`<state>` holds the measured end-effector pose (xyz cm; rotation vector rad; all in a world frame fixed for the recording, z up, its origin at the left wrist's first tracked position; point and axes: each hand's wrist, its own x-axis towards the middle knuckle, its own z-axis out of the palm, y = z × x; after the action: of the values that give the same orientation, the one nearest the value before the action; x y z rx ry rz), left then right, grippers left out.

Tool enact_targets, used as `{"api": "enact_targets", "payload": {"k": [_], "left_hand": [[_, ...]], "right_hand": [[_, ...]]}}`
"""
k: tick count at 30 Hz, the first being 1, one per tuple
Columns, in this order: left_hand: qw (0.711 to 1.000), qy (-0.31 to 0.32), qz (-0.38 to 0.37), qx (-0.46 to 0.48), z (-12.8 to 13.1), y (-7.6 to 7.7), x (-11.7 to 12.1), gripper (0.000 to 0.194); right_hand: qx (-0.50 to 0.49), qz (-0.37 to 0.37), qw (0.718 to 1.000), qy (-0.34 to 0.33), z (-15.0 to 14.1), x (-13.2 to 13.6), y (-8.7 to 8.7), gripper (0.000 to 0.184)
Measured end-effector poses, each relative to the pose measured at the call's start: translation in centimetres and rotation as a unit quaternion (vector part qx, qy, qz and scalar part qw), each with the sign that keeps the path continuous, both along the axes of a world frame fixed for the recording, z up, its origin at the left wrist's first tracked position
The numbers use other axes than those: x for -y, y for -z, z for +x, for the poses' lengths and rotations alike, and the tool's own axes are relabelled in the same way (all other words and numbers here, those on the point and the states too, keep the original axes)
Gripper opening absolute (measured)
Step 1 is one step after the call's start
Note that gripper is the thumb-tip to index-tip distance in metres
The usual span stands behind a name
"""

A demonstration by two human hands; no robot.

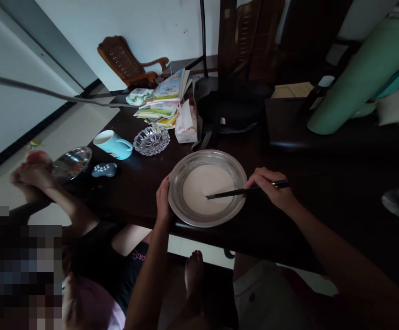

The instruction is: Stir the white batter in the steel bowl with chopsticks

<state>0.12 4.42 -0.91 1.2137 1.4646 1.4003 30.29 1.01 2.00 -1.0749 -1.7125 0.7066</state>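
Observation:
A wide metal bowl (176, 204) sits at the front edge of the dark table, with a pale, creamy liquid (206, 183) in it. My left hand (164, 199) grips the bowl's left rim, its fingers partly hidden against the outer wall. In my right hand (271, 185) is a pair of dark chopsticks (232, 193), held slanting across the bowl's right rim. Their tips dip into the liquid near the middle.
Left of the bowl are a glass dish (151, 140), a light blue mug (113, 144), a grey patterned object (104, 170) and another metal bowl (77, 158). A person's hands (34, 174) work beside it. Behind stand a tissue box (187, 126), booklets (163, 98), a black bag (230, 110) and a green flask (357, 78).

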Motion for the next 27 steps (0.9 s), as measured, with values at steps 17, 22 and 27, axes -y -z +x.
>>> {"api": "enact_targets", "payload": {"k": [17,22,27], "left_hand": [[1.0,-0.007,-0.007,0.002,0.1,-0.05,-0.04,0.044],[1.0,-0.003,-0.004,-0.006,0.07,-0.06,-0.07,0.042],[1.0,-0.003,0.0,-0.006,-0.01,0.11,-0.09,0.043]], "right_hand": [[0.003,0.023,0.999,0.029,0.07,-0.06,0.06,0.026],[0.006,0.003,1.0,-0.012,0.0,0.04,-0.02,0.028],[0.007,0.021,1.0,0.023,0.12,-0.01,-0.04,0.026]]}}
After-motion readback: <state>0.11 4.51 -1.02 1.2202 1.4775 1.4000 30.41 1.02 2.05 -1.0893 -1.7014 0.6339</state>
